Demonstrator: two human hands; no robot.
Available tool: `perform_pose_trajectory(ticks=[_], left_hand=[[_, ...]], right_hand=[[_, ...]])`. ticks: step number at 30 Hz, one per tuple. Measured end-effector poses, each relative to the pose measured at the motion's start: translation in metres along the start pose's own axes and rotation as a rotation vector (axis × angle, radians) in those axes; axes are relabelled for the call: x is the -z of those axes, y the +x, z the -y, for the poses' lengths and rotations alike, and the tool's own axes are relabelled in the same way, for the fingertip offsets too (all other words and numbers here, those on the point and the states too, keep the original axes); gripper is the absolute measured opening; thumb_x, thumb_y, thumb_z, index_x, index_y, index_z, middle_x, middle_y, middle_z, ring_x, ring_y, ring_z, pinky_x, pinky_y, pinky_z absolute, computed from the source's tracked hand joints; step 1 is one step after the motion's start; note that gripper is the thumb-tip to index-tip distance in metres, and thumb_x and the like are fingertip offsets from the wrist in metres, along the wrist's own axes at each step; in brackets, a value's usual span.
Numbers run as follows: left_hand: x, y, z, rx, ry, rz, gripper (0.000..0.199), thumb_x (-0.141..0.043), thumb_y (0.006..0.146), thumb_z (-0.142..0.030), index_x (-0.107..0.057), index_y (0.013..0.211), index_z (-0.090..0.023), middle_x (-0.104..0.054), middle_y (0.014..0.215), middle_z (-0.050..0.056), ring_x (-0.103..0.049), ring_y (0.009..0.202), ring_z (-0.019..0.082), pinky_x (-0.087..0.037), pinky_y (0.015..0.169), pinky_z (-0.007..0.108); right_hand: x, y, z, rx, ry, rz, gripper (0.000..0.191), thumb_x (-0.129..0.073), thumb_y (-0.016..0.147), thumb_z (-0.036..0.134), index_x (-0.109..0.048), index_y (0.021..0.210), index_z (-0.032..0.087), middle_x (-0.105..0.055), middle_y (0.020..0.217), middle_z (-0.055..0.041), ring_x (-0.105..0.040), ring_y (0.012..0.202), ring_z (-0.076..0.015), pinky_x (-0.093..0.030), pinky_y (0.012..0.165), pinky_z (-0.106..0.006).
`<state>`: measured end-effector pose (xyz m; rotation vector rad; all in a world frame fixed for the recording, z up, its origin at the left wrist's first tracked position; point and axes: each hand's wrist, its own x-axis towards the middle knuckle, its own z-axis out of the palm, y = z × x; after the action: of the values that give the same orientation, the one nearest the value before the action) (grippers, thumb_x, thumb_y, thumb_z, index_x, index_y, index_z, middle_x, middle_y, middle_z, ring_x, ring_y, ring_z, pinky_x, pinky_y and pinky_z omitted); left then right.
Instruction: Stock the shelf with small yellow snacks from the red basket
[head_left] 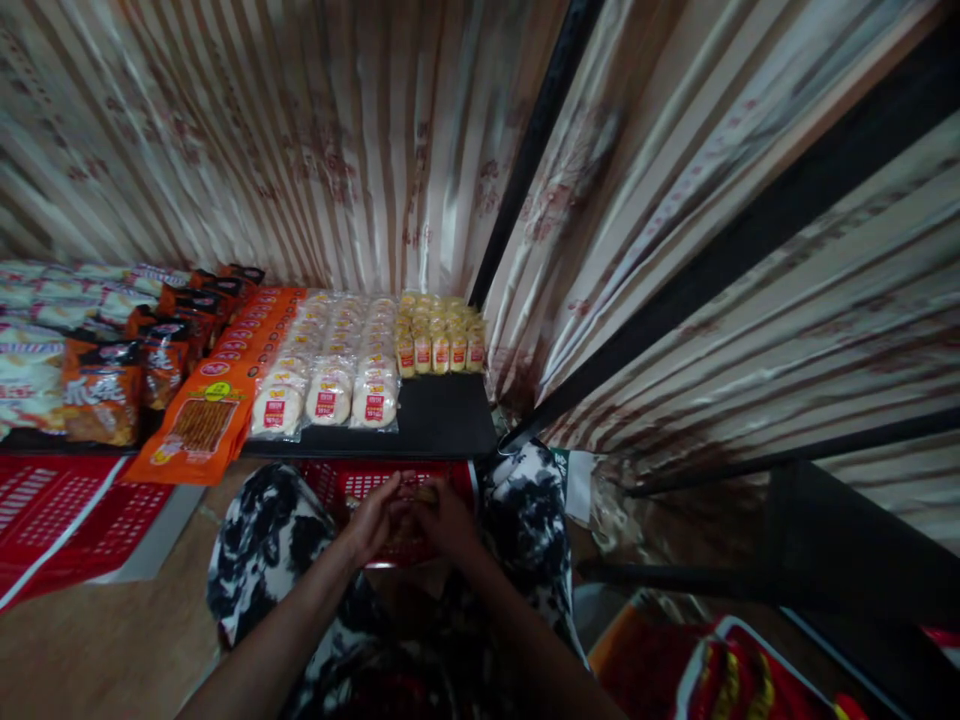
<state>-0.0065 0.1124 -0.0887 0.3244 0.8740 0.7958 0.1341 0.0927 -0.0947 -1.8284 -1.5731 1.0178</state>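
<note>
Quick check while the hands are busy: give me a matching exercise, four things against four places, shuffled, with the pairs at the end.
Things:
1. Orange flat packets
2. Round white packets
3. Small yellow packets
4. Red basket between the knees

Places:
A. Furthest right of the goods on the black shelf
B. Below shelf level, under the left hand and right hand
C. Jutting past the shelf's front edge
D. Between the orange and yellow goods

Pairs: 1-C, 2-D, 3-A, 4-B

Round packets [328,392] on the shelf [442,415], small packets [441,340] to their right, long packets [206,415] left, basket [450,480] below.
</note>
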Motion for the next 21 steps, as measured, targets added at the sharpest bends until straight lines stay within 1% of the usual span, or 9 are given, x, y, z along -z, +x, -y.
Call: perform_pose_trajectory(ticks=[3,6,10,13,15,17,19,21], left_hand=[[-0.005,-0.014,-0.006,-0.002,0.047,0.028,0.047,-0.065,0.074,-0.048,-0.062,0.106,-0.014,-0.068,0.079,0.005,-0.064,0.077,0.018,-0.046,0.073,0.027],[-0.010,-0.025,-0.015,-0.017,0.113,0.051,0.048,-0.067,0.071,-0.049,-0.063,0.103,-0.014,-0.067,0.079,0.005,-0.063,0.076,0.018,-0.046,0.075,0.029],[-0.018,-0.035,-0.023,-0.105,0.264,0.090,0.047,-0.071,0.066,-0.048,-0.065,0.100,-0.016,-0.068,0.090,0.005,-0.062,0.084,0.019,-0.044,0.081,0.029],[-0.026,-0.038,-0.025,-0.153,0.364,0.114,0.048,-0.070,0.066,-0.049,-0.063,0.101,-0.017,-0.067,0.090,0.004,-0.060,0.087,0.019,-0.043,0.082,0.029],[-0.032,-0.039,-0.027,-0.185,0.427,0.124,0.051,-0.069,0.067,-0.050,-0.061,0.106,-0.018,-0.066,0.089,0.003,-0.060,0.088,0.019,-0.043,0.082,0.030],[-0.039,-0.041,-0.030,-0.232,0.501,0.118,0.054,-0.067,0.067,-0.052,-0.059,0.109,-0.019,-0.066,0.089,0.003,-0.059,0.090,0.020,-0.042,0.083,0.030],[-0.046,-0.042,-0.035,-0.289,0.582,0.083,0.054,-0.067,0.066,-0.052,-0.059,0.107,-0.018,-0.065,0.090,0.003,-0.058,0.091,0.021,-0.042,0.082,0.029],[-0.051,-0.041,-0.039,-0.335,0.644,0.045,0.054,-0.067,0.064,-0.051,-0.060,0.104,-0.017,-0.064,0.087,0.003,-0.057,0.088,0.020,-0.041,0.078,0.028]], right_hand=[[0.008,-0.007,0.000,0.036,0.080,0.022,0.020,-0.055,0.075,0.021,-0.054,0.095,0.020,-0.065,0.092,-0.0026,-0.062,0.083,-0.0163,-0.046,0.076,-0.028],[0.018,-0.012,0.005,0.029,0.219,0.056,0.020,-0.056,0.076,0.032,-0.055,0.093,0.021,-0.065,0.083,-0.0001,-0.062,0.075,-0.0159,-0.047,0.070,-0.028],[0.037,-0.017,0.021,0.064,0.376,0.057,0.023,-0.056,0.078,0.041,-0.056,0.089,0.021,-0.065,0.078,-0.0001,-0.061,0.071,-0.0154,-0.047,0.065,-0.027],[0.054,-0.020,0.038,0.080,0.479,0.055,0.028,-0.057,0.077,0.045,-0.054,0.091,0.020,-0.065,0.080,-0.0010,-0.061,0.067,-0.0143,-0.048,0.061,-0.026],[0.062,-0.020,0.047,0.053,0.521,0.056,0.033,-0.057,0.076,0.048,-0.053,0.093,0.020,-0.064,0.075,-0.0002,-0.059,0.059,-0.0129,-0.046,0.054,-0.024],[0.068,-0.017,0.054,0.027,0.551,0.037,0.038,-0.057,0.075,0.051,-0.052,0.096,0.020,-0.062,0.064,0.0021,-0.057,0.051,-0.0119,-0.042,0.048,-0.022],[0.070,-0.012,0.057,0.010,0.585,-0.010,0.043,-0.057,0.073,0.055,-0.051,0.096,0.019,-0.057,0.053,0.0046,-0.053,0.045,-0.0112,-0.038,0.043,-0.020],[0.072,-0.006,0.059,-0.006,0.621,-0.051,0.049,-0.056,0.071,0.059,-0.050,0.097,0.018,-0.055,0.046,0.0058,-0.047,0.038,-0.0099,-0.033,0.039,-0.020]])
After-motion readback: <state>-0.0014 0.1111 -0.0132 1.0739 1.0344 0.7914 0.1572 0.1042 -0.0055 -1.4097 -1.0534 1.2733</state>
